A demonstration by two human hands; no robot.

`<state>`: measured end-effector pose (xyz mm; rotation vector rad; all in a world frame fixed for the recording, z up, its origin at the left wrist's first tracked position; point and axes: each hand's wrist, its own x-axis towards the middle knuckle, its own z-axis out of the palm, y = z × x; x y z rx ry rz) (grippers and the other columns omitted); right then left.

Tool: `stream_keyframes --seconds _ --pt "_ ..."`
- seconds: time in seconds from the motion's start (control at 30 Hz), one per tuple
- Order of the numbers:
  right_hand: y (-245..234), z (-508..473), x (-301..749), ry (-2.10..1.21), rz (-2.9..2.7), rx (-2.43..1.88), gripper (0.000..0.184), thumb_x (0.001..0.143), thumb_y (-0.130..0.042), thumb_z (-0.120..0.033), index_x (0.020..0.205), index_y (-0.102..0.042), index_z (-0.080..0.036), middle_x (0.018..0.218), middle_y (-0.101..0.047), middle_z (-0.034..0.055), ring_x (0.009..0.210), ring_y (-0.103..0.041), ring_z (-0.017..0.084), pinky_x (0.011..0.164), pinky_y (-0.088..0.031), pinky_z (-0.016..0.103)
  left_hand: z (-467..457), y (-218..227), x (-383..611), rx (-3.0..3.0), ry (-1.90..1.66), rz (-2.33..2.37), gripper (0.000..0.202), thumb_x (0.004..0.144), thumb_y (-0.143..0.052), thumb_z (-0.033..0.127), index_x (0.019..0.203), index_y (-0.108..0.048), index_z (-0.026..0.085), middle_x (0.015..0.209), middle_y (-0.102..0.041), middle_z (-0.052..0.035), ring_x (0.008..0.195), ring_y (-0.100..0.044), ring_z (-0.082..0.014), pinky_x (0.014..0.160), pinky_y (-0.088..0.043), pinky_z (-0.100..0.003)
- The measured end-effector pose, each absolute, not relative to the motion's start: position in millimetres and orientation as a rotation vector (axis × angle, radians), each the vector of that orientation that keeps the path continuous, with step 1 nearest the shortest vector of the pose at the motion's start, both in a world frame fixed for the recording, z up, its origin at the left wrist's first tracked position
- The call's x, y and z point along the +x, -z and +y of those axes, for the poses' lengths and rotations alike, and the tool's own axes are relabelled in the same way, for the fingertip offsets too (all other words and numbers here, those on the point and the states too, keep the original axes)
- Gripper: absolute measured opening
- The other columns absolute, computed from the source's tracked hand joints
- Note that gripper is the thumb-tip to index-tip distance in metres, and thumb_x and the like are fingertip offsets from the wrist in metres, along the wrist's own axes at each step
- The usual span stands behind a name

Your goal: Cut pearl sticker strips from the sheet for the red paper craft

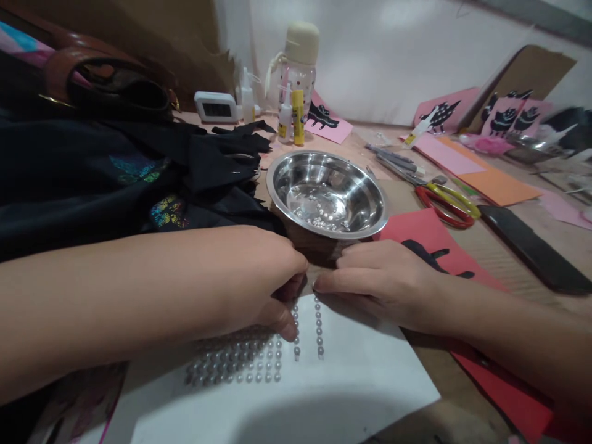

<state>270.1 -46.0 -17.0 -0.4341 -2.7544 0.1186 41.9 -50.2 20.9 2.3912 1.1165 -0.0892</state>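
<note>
A white sheet [351, 376] with rows of small pearl beads [240, 364] stuck on it lies in front of me. My left hand [259, 277] rests on the sheet's top edge, fingers curled, fingertips pinching at a bead column. My right hand [383, 277] lies palm down beside it, its fingers pressed together at the top of a bead strip [318, 327]. Whether either hand holds a bead is hidden. Just behind both hands stands a steel bowl [370, 191] with several loose pearls in it.
Black fabric [115, 179] and a brown bag [92, 68] fill the left. Red paper [430, 231], red-and-yellow scissors [446, 200], a dark phone [531, 246], orange and pink sheets lie right. Glue bottles [291, 117], a drinking bottle [298, 61] and a small clock [215, 106] stand behind.
</note>
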Motion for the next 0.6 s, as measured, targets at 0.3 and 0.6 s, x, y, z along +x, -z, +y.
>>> stream_keyframes --seconds 0.3,0.6 --pt "-1 -50 271 -0.402 -2.749 -0.522 0.023 0.100 -0.049 -0.019 0.099 -0.071 -0.012 0.074 -0.066 0.0039 0.063 -0.054 0.013 0.058 -0.039 0.024 -48 -18 42 2.389 0.111 1.092 0.024 0.062 -0.089 0.032 0.068 -0.067 0.024 0.068 -0.063 0.0049 0.055 -0.052 -0.0143 0.048 -0.026 -0.027" --pt "2 -51 269 -0.397 -2.729 -0.422 0.027 0.098 -0.051 -0.018 0.090 -0.075 -0.009 0.064 -0.059 0.0042 0.059 -0.046 0.016 0.055 -0.033 0.030 -46 -26 49 2.324 0.302 1.137 0.024 0.065 -0.087 0.036 0.074 -0.069 0.023 0.077 -0.065 0.0035 0.063 -0.053 -0.0147 0.055 -0.030 -0.026"
